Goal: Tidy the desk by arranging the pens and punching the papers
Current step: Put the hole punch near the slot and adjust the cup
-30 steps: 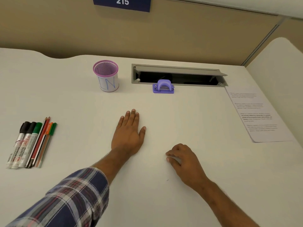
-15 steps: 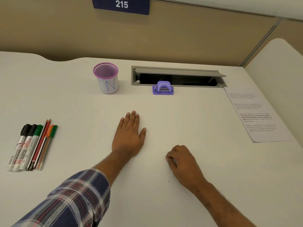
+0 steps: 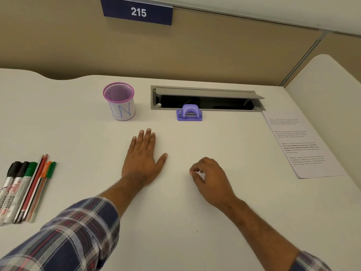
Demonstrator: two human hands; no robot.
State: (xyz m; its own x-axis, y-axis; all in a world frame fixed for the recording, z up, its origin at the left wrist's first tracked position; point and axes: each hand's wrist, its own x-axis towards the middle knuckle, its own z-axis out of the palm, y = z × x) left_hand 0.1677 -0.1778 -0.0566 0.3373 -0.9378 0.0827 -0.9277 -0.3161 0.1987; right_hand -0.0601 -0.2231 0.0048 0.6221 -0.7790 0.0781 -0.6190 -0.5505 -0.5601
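My left hand [image 3: 143, 159] lies flat on the white desk [image 3: 195, 231], palm down with the fingers straight. To its right, my right hand [image 3: 210, 178] rests on the desk with its fingers curled under and holds nothing. Several markers and pens [image 3: 25, 189] lie side by side at the left edge, well left of my left hand. A purple mesh pen cup [image 3: 119, 101] stands empty at the back. A purple hole punch [image 3: 189, 113] sits in front of the cable slot. A printed sheet of paper [image 3: 298, 143] lies at the right.
A grey open cable slot [image 3: 207, 98] is sunk into the desk's back, behind the punch. A beige partition with a blue "215" sign [image 3: 137, 11] rises behind the desk. Another white desk section [image 3: 328, 79] adjoins at the right.
My right hand's curled fingers have loosened a little, with the thumb now apart from them. My left hand stays flat in the same place.
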